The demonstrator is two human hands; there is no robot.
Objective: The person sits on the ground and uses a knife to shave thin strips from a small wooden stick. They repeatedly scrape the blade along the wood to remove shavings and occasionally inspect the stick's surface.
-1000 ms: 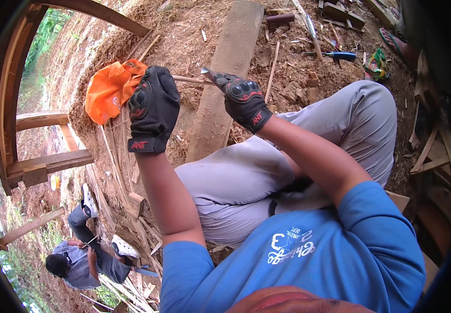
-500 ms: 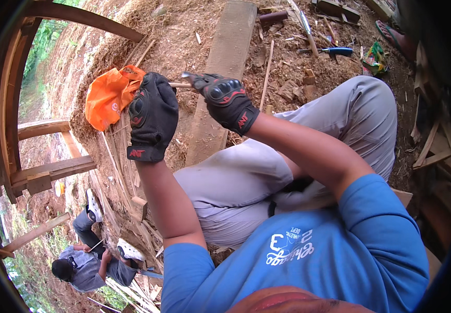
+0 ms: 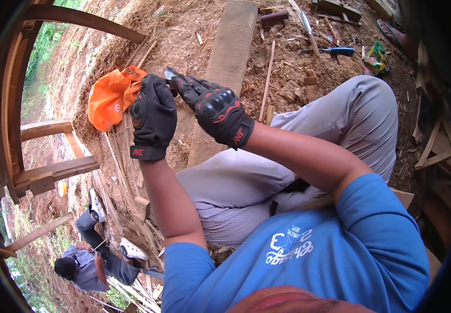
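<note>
My left hand (image 3: 155,117), in a black glove with red trim, is closed in a fist beside a bright orange plastic bag (image 3: 109,101). A thin wooden stick showed between my hands a moment ago and is now hidden behind them. My gloved right hand (image 3: 212,107) is close to the left fist, its fingers closed together. A short grey, shiny metal blade (image 3: 169,73) sticks out at its fingertips; the rest of that tool is covered by the glove.
A long plank (image 3: 230,47) lies ahead on wood shavings. A blue-handled knife (image 3: 340,51), a brown cylinder (image 3: 274,16) and a green packet (image 3: 376,58) lie to the right. Wooden framing (image 3: 53,172) stands at left. A seated person (image 3: 82,266) holds a thin strip farther down.
My right hand has moved left, up against my left fist, with the metal blade. The stick seen between the hands has gone out of sight. The left hand has barely moved.
</note>
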